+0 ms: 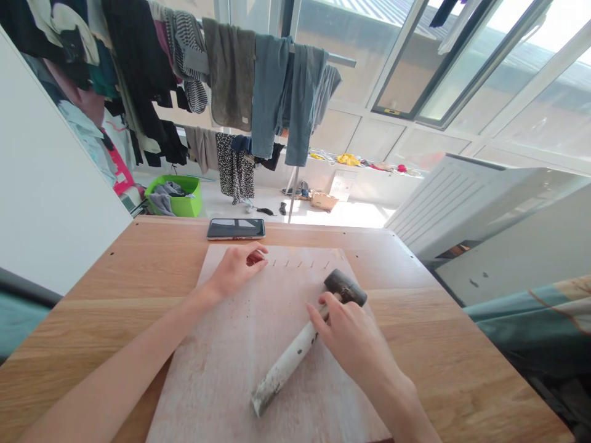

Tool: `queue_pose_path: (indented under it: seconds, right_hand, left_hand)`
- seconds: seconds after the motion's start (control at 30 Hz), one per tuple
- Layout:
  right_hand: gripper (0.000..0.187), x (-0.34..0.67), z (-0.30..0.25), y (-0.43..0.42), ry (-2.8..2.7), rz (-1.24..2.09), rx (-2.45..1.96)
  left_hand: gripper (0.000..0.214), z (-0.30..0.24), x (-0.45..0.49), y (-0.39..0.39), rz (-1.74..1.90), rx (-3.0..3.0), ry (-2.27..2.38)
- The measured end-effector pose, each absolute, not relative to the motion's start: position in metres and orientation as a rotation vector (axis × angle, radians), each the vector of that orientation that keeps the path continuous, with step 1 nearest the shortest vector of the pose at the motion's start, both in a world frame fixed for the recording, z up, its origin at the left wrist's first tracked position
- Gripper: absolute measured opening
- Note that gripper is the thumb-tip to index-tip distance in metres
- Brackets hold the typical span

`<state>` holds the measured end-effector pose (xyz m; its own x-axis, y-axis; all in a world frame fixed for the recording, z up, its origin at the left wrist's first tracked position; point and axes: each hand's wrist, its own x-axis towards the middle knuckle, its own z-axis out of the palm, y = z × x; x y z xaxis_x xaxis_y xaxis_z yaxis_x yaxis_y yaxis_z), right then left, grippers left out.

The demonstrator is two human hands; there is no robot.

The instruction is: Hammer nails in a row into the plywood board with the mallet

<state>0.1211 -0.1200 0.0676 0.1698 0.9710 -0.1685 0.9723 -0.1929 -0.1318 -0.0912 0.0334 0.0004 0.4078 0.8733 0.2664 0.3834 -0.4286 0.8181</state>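
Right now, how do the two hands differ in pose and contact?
The left hand is curled, fingertips at the row of nails; the right hand lies flatter on the mallet handle near its head. The left hand reaches farther forward than the right hand. Both are over the board.

Wooden table [115, 295], light grain, with small dark holes near its far left and far right corners. A pale scuffed board [240, 363] lies flat on the middle, running from the near edge almost to the far edge. There is a row of tiny marks at its far end, too small to tell. A dark phone [236, 228] lies flat at the far edge, just beyond the board.
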Motion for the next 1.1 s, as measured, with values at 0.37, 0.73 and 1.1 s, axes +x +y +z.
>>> queue_pose_path:
  seconds: [0.37, 0.73, 1.1]
  right_hand:
    - [0.025, 0.170, 0.121, -0.019, 2.481, 0.037, 2.442]
    - [0.050, 0.187, 0.090, -0.009, 2.314, -0.307, 2.256]
    - [0.045, 0.183, 0.081, -0.005, 2.269, -0.385, 2.184]
  left_hand:
    - [0.016, 0.001, -0.092, 0.026, 1.034, 2.093, 1.140]
    - [0.014, 0.007, -0.088, 0.025, 1.005, 2.116, 1.148]
    - [0.010, 0.029, -0.062, 0.034, 1.049, 2.145, 1.157]
